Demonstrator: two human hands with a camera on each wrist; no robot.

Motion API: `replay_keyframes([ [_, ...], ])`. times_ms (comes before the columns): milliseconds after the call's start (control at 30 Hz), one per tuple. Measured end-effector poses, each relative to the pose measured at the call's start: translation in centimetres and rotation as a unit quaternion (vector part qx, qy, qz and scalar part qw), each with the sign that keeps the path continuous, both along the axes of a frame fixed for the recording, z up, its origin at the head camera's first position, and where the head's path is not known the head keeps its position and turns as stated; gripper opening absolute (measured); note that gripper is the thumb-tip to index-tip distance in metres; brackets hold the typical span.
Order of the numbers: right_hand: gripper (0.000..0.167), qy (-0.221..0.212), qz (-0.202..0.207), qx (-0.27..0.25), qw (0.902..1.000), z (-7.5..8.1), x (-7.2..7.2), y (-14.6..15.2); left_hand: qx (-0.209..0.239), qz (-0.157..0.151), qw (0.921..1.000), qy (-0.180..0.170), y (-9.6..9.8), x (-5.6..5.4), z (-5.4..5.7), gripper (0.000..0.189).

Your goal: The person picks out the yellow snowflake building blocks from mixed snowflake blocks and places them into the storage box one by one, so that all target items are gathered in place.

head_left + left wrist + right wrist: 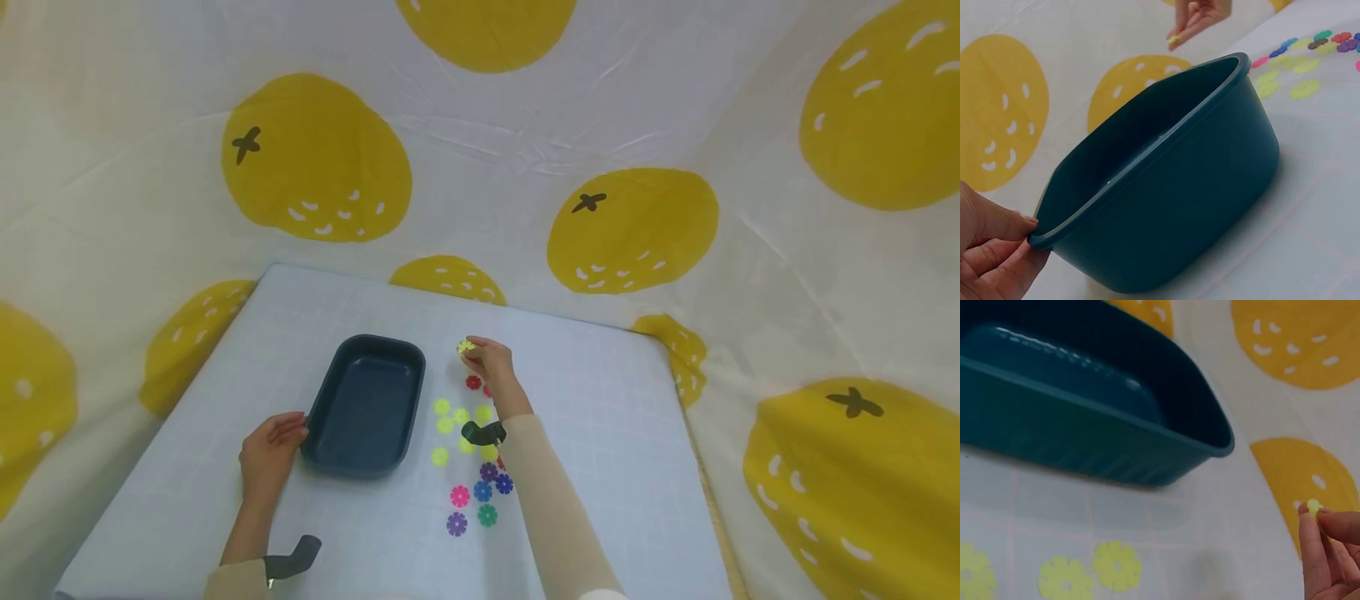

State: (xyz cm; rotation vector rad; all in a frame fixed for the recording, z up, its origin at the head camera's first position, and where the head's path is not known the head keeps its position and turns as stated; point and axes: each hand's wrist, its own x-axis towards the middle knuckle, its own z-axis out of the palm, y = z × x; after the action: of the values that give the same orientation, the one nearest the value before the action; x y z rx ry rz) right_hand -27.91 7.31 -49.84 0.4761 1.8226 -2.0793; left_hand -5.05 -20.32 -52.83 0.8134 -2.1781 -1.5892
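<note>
A dark teal plastic basin (362,408) stands on the table, with nothing visible inside it. My left hand (272,454) pinches its rim at the near left corner, thumb above and fingers beneath, as the left wrist view shows. Beyond the basin's right side, my right hand (491,367) holds a yellow notched plastic disc (1314,507) between thumb and fingertips, raised above the tabletop. Several more yellow discs (446,425) lie flat to the right of the basin. A red disc (473,382) lies just below my right hand.
Nearer the front lie a pink disc (460,497), a green disc (487,515), a purple disc (457,524) and several blue or violet ones. My right forearm hides part of the group. A white cloth with yellow fruit prints (480,167) hangs around the pale-covered table (600,400).
</note>
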Motion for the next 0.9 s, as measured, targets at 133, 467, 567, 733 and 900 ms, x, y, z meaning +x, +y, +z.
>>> replay_keyframes([
  [133,0.039,-0.002,0.013,-0.015,0.9998,1.4,-0.2,-1.4,-0.002,0.004,1.0,-0.003,0.0,0.1,-0.1,0.027],
  [467,0.038,0.006,0.045,-0.043,0.9981,3.6,-0.1,-5.6,0.004,0.006,1.0,0.004,0.2,0.2,-0.4,0.026],
  [567,0.038,0.009,0.051,-0.045,0.9976,4.2,0.2,-7.1,0.0,0.006,0.9999,0.008,0.1,0.2,-0.4,0.026],
  [733,0.036,0.008,0.066,-0.048,0.9966,4.6,0.6,-9.5,-0.002,0.008,0.9999,0.013,0.1,0.3,-0.3,0.026],
  [900,0.036,-0.005,0.077,-0.051,0.9957,4.2,1.2,-11.2,0.0,0.005,0.9998,0.017,0.2,0.2,-0.5,0.026],
])
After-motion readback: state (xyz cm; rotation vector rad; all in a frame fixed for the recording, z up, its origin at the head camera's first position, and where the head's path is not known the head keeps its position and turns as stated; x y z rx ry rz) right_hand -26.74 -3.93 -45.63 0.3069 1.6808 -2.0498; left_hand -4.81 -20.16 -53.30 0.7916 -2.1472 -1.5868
